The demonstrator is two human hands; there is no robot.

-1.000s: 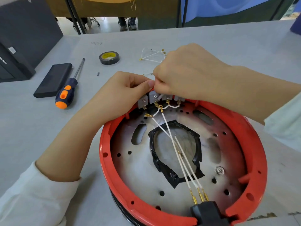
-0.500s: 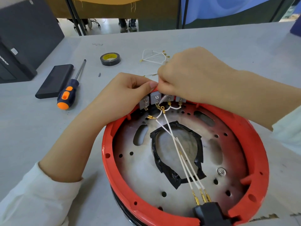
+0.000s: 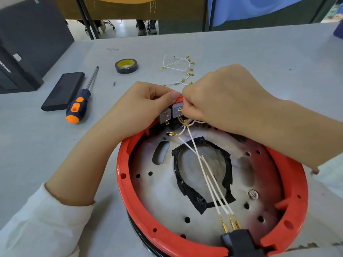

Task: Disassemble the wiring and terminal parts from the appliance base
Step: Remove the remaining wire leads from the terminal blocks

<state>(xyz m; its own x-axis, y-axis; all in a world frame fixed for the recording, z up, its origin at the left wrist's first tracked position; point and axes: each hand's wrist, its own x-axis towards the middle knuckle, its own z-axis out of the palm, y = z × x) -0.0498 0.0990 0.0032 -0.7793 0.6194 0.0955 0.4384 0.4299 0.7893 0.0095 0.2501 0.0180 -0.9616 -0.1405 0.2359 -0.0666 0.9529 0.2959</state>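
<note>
The round appliance base with a red plastic rim (image 3: 130, 206) and a metal plate lies upturned in front of me. Grey switch blocks (image 3: 165, 115) sit in its far rim. My left hand (image 3: 137, 110) grips the rim beside them, thumb on top. My right hand (image 3: 220, 101) pinches a short white wire at the second switch block (image 3: 176, 109). Three long white wires (image 3: 209, 179) with brass terminals run from there across the plate to a black socket (image 3: 239, 242) at the near rim. One brass terminal (image 3: 173, 134) hangs free.
A loose bundle of removed white wires (image 3: 178, 69) lies beyond my hands. A roll of black tape (image 3: 126, 65), an orange and blue screwdriver (image 3: 80, 102), a flat black block (image 3: 64, 90) and a small screw (image 3: 114, 83) lie to the left. A dark box (image 3: 27, 43) stands far left.
My hands have stayed at the switch blocks. My right fingers have shifted slightly left and lower, onto the second switch block. The wires still run to the switches.
</note>
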